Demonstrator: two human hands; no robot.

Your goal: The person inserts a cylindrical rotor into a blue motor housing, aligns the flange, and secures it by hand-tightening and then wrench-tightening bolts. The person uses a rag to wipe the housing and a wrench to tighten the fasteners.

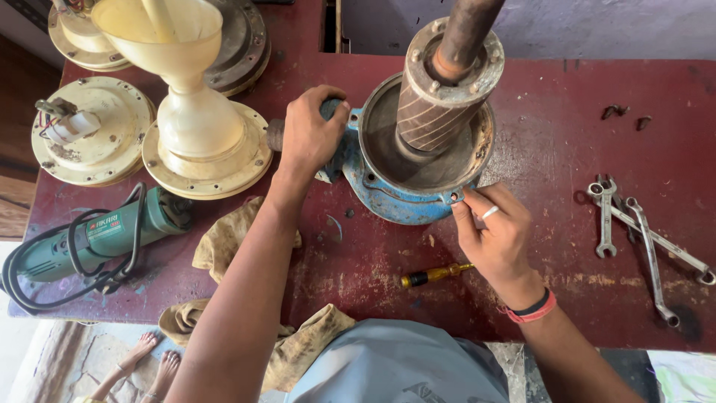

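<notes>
Worn dark-red workbench (567,298) carries a blue cast-metal motor housing (388,198), its grooved rotor (436,112) cut off above, where the left hand (309,134) clasps the rim (fingertips hidden) and the right hand (496,231) pinches something too small to make out.

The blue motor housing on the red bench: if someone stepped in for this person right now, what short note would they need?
Left hand: closed on a dark handle at the left rim of the blue motor housing.
Right hand: fingertips pinched at a bolt hole on the housing's front right rim; what they pinch is too small to tell.
The rotor stands upright in the housing, shaft pointing up.
Nearby: yellow screwdriver by the right wrist, spanners to the right, green grinder and rags to the left.
Done: rotor seated. Left: rim fasteners, as far as shows.
</notes>
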